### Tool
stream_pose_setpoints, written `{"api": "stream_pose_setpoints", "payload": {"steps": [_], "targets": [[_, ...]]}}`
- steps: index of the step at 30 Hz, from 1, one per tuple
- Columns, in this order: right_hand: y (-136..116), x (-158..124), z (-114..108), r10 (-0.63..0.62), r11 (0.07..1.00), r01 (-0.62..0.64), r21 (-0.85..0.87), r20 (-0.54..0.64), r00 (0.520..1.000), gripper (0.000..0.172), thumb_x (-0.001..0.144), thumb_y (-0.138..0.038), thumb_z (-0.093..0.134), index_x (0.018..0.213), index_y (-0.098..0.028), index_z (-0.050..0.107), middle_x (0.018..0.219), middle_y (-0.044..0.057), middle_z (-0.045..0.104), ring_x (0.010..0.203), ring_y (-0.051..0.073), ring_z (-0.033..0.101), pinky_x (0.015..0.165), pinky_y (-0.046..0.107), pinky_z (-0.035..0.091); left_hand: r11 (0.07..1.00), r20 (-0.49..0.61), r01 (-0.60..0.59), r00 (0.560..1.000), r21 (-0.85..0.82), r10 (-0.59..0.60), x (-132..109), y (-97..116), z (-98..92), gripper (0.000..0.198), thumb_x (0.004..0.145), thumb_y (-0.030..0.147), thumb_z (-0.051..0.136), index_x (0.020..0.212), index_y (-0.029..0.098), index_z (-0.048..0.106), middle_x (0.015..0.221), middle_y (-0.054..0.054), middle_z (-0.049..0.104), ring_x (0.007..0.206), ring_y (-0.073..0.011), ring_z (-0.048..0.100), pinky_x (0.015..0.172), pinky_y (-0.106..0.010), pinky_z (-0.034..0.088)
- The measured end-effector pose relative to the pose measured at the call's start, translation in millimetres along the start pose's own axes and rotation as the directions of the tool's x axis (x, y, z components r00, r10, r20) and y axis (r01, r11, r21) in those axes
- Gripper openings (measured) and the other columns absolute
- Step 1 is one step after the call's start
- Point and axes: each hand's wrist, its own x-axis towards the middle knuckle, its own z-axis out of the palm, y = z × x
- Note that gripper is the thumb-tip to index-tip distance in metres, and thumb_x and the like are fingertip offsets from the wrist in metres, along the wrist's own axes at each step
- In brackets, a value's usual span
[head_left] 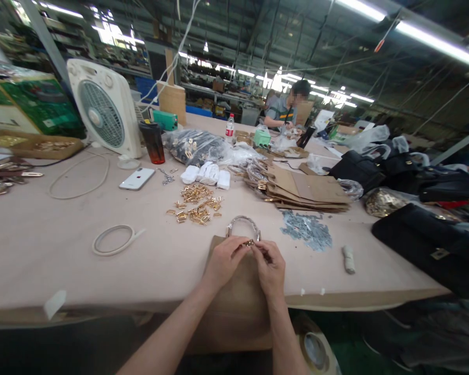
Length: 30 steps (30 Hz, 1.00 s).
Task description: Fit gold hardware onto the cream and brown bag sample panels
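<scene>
A tan handbag (242, 297) hangs over the near table edge in front of me, its wrapped loop handle (244, 219) standing up behind my fingers. At the bag's top edge is a small gold metal fitting (250, 242), partly covered by my fingertips. My left hand (227, 256) pinches the fitting from the left. From the other side, my right hand (271, 264) holds it with thumb and curled fingers. Loose gold fittings (199, 211) lie in a heap beyond the left hand. To the right is a spread of thin grey metal plates (307, 230).
Flat tan bag panels (308, 187) are stacked behind the plates. A tape roll (113, 239), a phone (136, 178), a tumbler (153, 143) and a fan (103, 109) stand or lie left. Black bags (426, 245) occupy the right. Across the table sits a co-worker (287, 110).
</scene>
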Motion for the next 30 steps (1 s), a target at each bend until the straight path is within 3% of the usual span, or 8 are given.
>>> {"api": "stream_pose_setpoints", "payload": {"steps": [5, 10, 21, 30], "targets": [[-1.4, -0.3, -0.1, -0.044, 0.998, 0.044, -0.035, 0.019, 0.999, 0.010, 0.095, -0.029, 0.069, 0.101, -0.024, 0.076, 0.099, 0.007, 0.070, 0.091, 0.022, 0.065, 0.080, 0.035, 0.053, 1.000, -0.004, -0.023, 1.000, -0.013, 0.023, 0.7, 1.4, -1.7, 0.019, 0.100, 0.025, 0.061, 0.115, 0.022, 0.073, 0.108, -0.006, 0.073, 0.102, -0.0184, 0.070, 0.092, -0.032, 0.059], [-4.9, 0.4, -2.5, 0.023, 1.000, -0.023, -0.002, 0.051, 0.998, 0.007, 0.094, -0.030, 0.070, 0.095, -0.026, 0.075, 0.096, 0.006, 0.069, 0.090, 0.023, 0.064, 0.082, 0.036, 0.051, 0.999, 0.028, 0.021, 0.999, -0.026, -0.020, -1.0, -0.7, -0.5, 0.022, 0.100, 0.027, 0.061, 0.118, 0.023, 0.072, 0.121, -0.007, 0.074, 0.113, -0.0204, 0.070, 0.103, -0.036, 0.056], [-14.9, 3.1, -6.7, 0.039, 0.998, -0.045, 0.042, 0.133, 0.990, 0.006, 0.095, -0.026, 0.065, 0.092, -0.026, 0.070, 0.092, 0.004, 0.066, 0.089, 0.023, 0.061, 0.081, 0.035, 0.047, 0.948, 0.134, 0.257, 0.963, -0.188, -0.234, -0.4, 0.1, -1.0, 0.023, 0.099, 0.036, 0.062, 0.112, 0.021, 0.074, 0.093, -0.003, 0.080, 0.077, -0.0167, 0.076, 0.076, -0.026, 0.061], [-10.4, 0.5, -5.1, 0.020, 0.999, -0.024, 0.029, 0.113, 0.993, 0.008, 0.095, -0.027, 0.066, 0.090, -0.027, 0.073, 0.092, 0.006, 0.067, 0.091, 0.025, 0.062, 0.084, 0.039, 0.048, 0.884, 0.167, 0.340, 0.939, -0.320, -0.301, 1.9, 1.5, -1.2, 0.024, 0.096, 0.035, 0.063, 0.108, 0.018, 0.074, 0.084, -0.003, 0.079, 0.073, -0.0170, 0.075, 0.073, -0.026, 0.063]]}}
